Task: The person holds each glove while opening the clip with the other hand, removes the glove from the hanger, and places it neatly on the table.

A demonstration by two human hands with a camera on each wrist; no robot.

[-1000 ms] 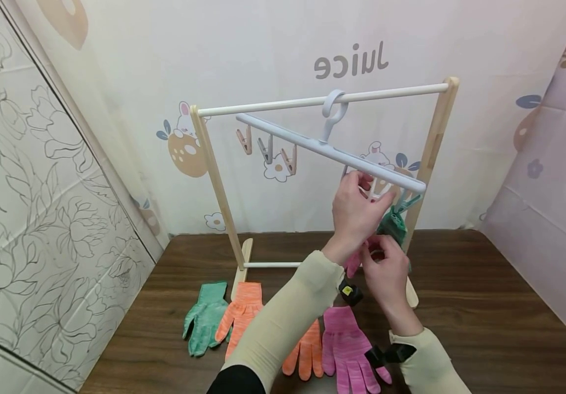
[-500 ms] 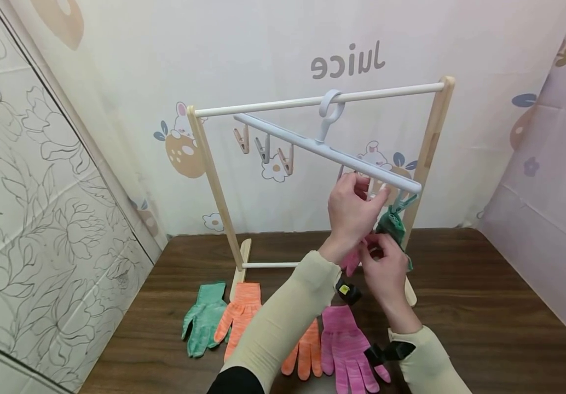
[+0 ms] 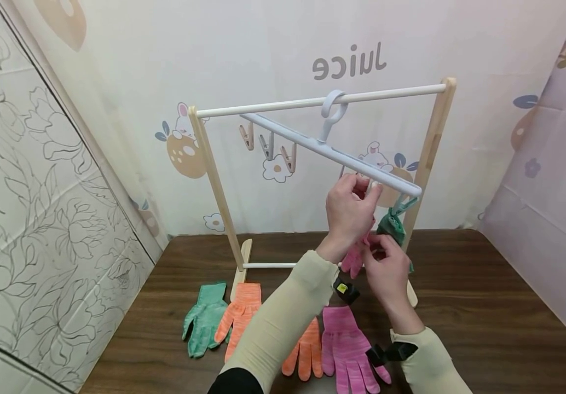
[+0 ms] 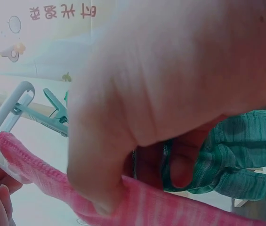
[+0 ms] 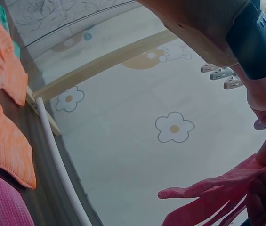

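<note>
My left hand [image 3: 351,210] is raised under the right half of a pale blue clothes hanger [image 3: 290,134]. Its fingers pinch a white clothespin [image 4: 16,172], mostly covered, by the cuff of a pink glove [image 4: 147,202]. Just below, my right hand [image 3: 386,271] grips that glove between thumb and fingers; the glove's fingers dangle loose in the right wrist view. Whether the clothespin bites the cuff I cannot tell. To the right, a green glove [image 3: 392,227] hangs from a teal clothespin [image 3: 403,204] at the hanger's end.
The hanger hooks over the rod of a wooden rack [image 3: 214,186]. Several clothespins [image 3: 266,146] hang at its left. On the brown table [image 3: 485,317] lie a green glove [image 3: 206,320], orange gloves [image 3: 246,306] partly behind the left sleeve, and a pink glove [image 3: 349,350].
My left hand has shifted slightly left, away from the hanging green glove. More of the held pink glove shows between my hands. The hanger has swung a little.
</note>
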